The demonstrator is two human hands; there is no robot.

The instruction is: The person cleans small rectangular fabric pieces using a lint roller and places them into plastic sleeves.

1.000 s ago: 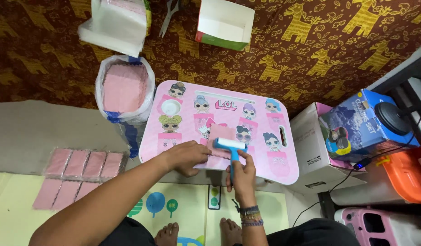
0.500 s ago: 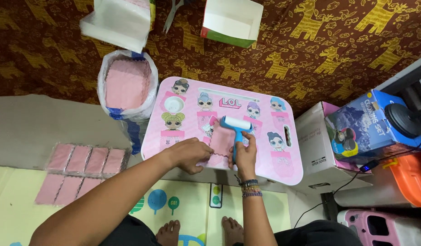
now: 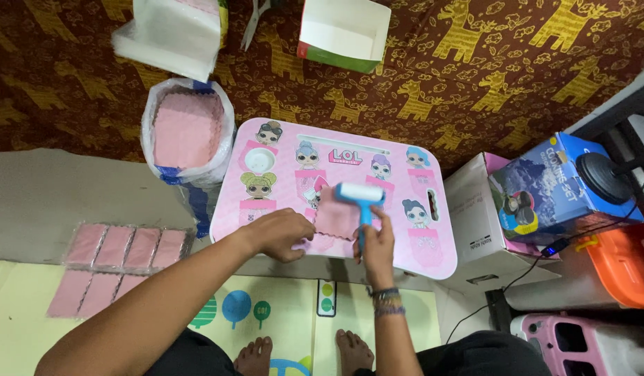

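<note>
Evidently, a small pink cloth square with a scalloped edge [image 3: 334, 216] is laid flat near the front edge of a pink lap table [image 3: 433, 230] printed with cartoon doll figures. A blue-handled roller with a white barrel [image 3: 360, 195] is set at the far edge of the cloth, its barrel lying across the upper right corner. The handle is gripped by the right hand [image 3: 378, 244], whose fingers are closed around it, a beaded band being worn at the wrist. The left hand [image 3: 280, 233] is curled palm down at the near left corner of the cloth, fingertips pressed onto or just beside its edge; whether anything is pinched beneath cannot be told.

Since the cloth is held at one corner only, it could be dragged or bunched under the barrel if the roller were pulled toward the body with too much pressure. As the cloth lies close to the table's front edge, it could also be pushed off onto the patterned mat [image 3: 280, 313] by the feet.

To the left, a plastic bag filled with more pink cloths [image 3: 188, 129] stands on the floor, and a row of packed pink pieces [image 3: 127, 247] lies beside it. A white cardboard box [image 3: 482, 209] stands touching the table's right side.
</note>
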